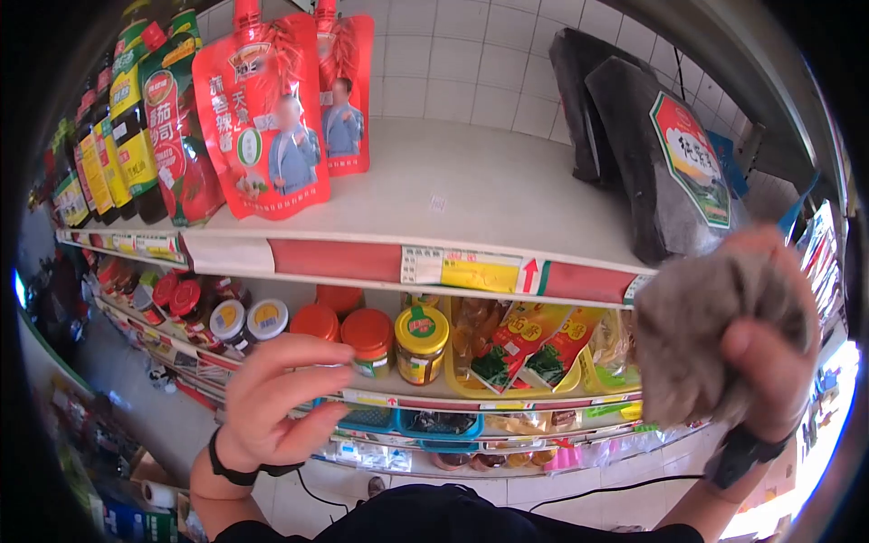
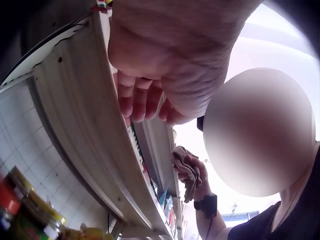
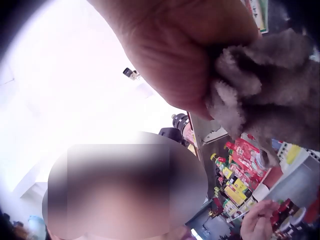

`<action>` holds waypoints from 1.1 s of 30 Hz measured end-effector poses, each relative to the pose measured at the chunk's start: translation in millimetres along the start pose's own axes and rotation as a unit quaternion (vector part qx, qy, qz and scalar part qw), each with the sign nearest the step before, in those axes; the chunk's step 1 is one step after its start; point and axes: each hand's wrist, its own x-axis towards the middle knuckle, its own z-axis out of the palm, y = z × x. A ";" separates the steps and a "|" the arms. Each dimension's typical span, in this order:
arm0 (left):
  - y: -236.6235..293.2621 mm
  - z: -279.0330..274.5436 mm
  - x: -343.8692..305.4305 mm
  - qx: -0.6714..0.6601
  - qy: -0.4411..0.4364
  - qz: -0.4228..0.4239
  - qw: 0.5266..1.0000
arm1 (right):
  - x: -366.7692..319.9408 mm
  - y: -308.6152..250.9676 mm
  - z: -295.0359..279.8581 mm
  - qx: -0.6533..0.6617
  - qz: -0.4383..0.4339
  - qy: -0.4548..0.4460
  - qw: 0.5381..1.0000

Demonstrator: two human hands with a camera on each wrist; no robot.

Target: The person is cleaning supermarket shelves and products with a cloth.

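My right hand [image 1: 769, 353] grips a bunched grey-brown cloth [image 1: 692, 339], held up before the right end of the upper shelf. In the right wrist view the cloth [image 3: 270, 85] hangs in folds from the fingers. My left hand [image 1: 281, 398] holds nothing; its fingers are loosely bent in front of the lower shelf, near the red-lidded jars [image 1: 367, 335]. Its palm and bent fingers [image 2: 141, 100] show in the left wrist view. The upper shelf [image 1: 444, 181] has a bare stretch between red sauce pouches [image 1: 258, 127] and dark packages [image 1: 661, 163] with a label.
Sauce bottles [image 1: 136, 127] crowd the shelf's left end. A price-label strip [image 1: 471, 269] runs along its front edge. Below stand a yellow-lidded jar [image 1: 422, 339], white-lidded jars [image 1: 267, 319] and a yellow tray [image 1: 462, 385] of packets. White tiles [image 1: 453, 63] back the shelves.
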 end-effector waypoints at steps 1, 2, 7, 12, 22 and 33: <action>-5.1 -9.0 5.0 -0.004 0.001 0.006 1.000 | 15.3 -10.8 7.0 0.009 -0.027 -0.012 1.000; -10.5 -17.5 9.5 0.043 0.032 0.042 0.998 | 31.0 -20.8 14.0 0.019 -0.053 -0.025 0.998; -37.8 -52.7 23.2 0.255 0.085 0.114 0.956 | 97.7 -50.6 27.5 -0.179 -0.050 -0.070 0.980; -70.5 -67.3 31.9 0.280 0.087 0.138 0.946 | 154.0 -53.0 35.3 -0.430 -0.071 -0.117 0.893; -75.3 -68.1 33.4 0.327 0.006 0.123 0.937 | 240.5 -18.3 78.7 -0.597 0.011 -0.275 0.754; -73.2 -72.0 28.3 0.318 -0.023 0.093 0.943 | 237.1 18.8 89.0 -0.576 0.072 -0.495 0.647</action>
